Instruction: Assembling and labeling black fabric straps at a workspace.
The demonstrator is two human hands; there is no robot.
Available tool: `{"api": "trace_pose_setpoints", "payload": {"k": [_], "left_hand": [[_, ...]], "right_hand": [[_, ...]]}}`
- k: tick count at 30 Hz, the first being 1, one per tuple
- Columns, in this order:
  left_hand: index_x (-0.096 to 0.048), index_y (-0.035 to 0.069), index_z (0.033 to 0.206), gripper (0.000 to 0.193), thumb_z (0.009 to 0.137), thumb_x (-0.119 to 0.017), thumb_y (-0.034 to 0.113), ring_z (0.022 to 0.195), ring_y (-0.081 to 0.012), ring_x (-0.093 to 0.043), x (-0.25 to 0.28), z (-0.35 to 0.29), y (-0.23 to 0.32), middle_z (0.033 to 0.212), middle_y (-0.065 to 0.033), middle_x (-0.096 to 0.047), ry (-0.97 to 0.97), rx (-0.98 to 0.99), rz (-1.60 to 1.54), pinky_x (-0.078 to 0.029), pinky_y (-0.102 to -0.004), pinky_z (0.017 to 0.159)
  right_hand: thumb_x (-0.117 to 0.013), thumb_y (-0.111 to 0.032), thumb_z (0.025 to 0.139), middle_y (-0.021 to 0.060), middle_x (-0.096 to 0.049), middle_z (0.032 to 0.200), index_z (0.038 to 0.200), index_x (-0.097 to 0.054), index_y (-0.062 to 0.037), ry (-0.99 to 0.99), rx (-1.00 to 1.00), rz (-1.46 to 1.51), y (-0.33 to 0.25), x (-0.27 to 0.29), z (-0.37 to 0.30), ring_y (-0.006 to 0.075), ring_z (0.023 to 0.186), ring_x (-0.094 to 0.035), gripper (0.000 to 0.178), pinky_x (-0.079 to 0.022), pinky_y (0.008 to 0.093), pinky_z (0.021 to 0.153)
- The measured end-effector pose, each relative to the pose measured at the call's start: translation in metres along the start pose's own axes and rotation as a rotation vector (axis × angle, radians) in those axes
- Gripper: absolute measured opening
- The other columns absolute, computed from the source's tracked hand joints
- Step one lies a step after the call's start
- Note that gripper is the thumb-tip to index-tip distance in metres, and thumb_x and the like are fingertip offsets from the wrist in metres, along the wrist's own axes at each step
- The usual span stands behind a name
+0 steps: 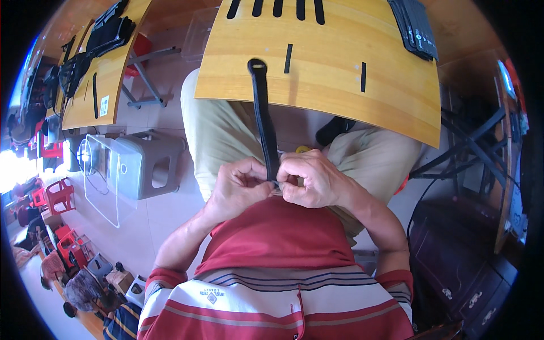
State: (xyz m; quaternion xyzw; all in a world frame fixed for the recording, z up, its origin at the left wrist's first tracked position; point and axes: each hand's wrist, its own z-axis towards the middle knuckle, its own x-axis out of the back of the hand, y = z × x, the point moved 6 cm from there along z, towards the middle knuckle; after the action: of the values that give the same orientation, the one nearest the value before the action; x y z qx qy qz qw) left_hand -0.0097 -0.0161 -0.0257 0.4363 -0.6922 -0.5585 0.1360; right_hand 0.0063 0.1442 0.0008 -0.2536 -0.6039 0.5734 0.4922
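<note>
Two hands are working together on one black strap with a slotted end (262, 113): the left hand (241, 190) is pinching its near end between thumb and curled fingers, and the right hand (309, 178) is gripping the same end from the other side, so the fingertips are covering that end and whatever small part is lying between them is hard to make out. The strap is standing out beyond both hands, its one slotted tip pointing away toward the wooden table (334, 56). On that table, ahead of the hands, two short black strips are lying apart: one strip (288, 58) just beyond the strap's tip, the other strip (363, 77) farther to the right hand's side. Farther ahead, five black straps (277, 8) are lying in a row, their far ends being cut off by the table's edge or the view. Ahead and well to the right of the right hand, one stack of dark grey flat pieces (413, 28) is resting, its layers overlapping too closely for counting. One yellow object (303, 149) is showing just beyond the right hand, mostly hidden. Left of the left hand, one grey stool (141, 164) is standing partly behind a clear plastic panel (105, 190).
</note>
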Motion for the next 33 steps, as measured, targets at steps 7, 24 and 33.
{"api": "trace_pose_setpoints", "payload": {"k": [7, 24, 33], "left_hand": [[-0.063, -0.004, 0.1, 0.009, 0.091, -0.065, -0.007, 0.083, -0.0105, -0.068, 0.002, 0.004, 0.006, 0.094, -0.0104, -0.072, 0.091, -0.045, -0.062, -0.058, -0.0241, 0.075], [-0.063, -0.005, 0.101, 0.01, 0.092, -0.067, -0.004, 0.081, -0.0117, -0.068, -0.009, -0.008, 0.017, 0.093, -0.0113, -0.072, -0.013, -0.02, 0.122, -0.057, -0.0255, 0.075], [-0.059, -0.003, 0.116, 0.018, 0.098, -0.061, -0.001, 0.086, -0.0091, -0.065, -0.02, 0.001, 0.017, 0.095, -0.0062, -0.069, -0.079, -0.087, -0.036, -0.055, -0.0239, 0.076]], "right_hand": [[-0.084, -0.007, 0.074, 0.0103, -0.062, 0.09, 0.1, -0.065, -0.0021, 0.326, 0.164, -0.054, -0.01, 0.0, -0.007, 0.0194, 0.073, -0.065, 0.033, -0.052, 0.0313, 0.058], [-0.065, -0.005, 0.093, 0.0105, -0.063, 0.088, 0.091, -0.063, 0.0021, 0.595, 0.028, 0.03, -0.005, 0.048, -0.016, 0.0179, 0.075, -0.061, 0.008, -0.049, 0.0292, 0.067], [-0.062, -0.012, 0.098, 0.0129, -0.065, 0.093, 0.095, -0.055, -0.0007, 0.434, 0.189, 0.105, -0.019, 0.017, -0.008, 0.0108, 0.068, -0.051, 0.013, -0.042, 0.0231, 0.062]]}}
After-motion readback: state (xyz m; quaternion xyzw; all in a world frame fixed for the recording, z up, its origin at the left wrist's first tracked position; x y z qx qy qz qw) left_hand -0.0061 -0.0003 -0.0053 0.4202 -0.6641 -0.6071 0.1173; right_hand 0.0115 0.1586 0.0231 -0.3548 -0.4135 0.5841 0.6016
